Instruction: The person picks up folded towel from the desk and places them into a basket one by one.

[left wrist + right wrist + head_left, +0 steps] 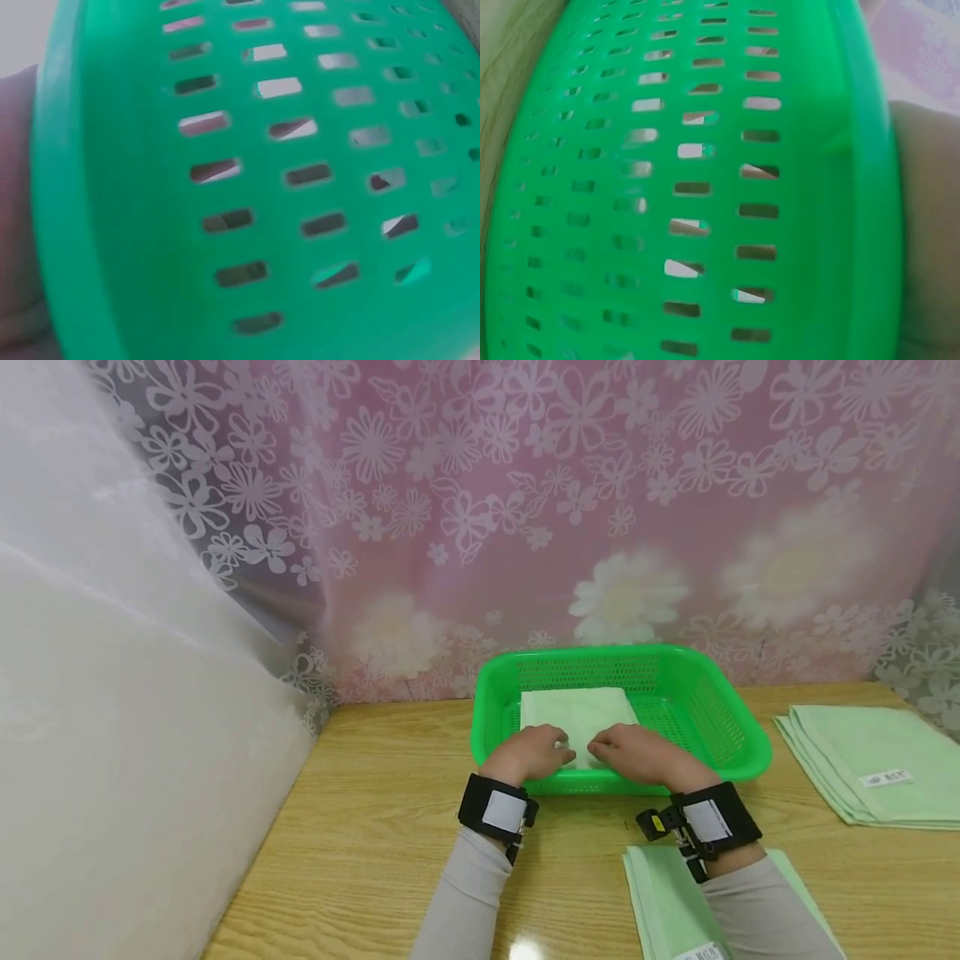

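Note:
A folded pale green towel (581,710) lies in the left part of a green plastic basket (720,718). Reaching over the basket's near rim, my left hand (531,752) has its fingers curled at the near left part of the towel, with a bit of cloth showing between them. My right hand (637,752) pinches the towel a little to the right, thumb and fingers close together. The basket's slotted near wall (247,195) fills the left wrist view. In the right wrist view the same wall (645,187) hides the fingertips.
One folded green towel (885,768) with a white label lies right of the basket on the wooden table (360,835). Another folded towel (660,893) is at the front, partly under my right forearm. A flowered curtain (465,527) hangs behind, and a white sheet (127,693) at left.

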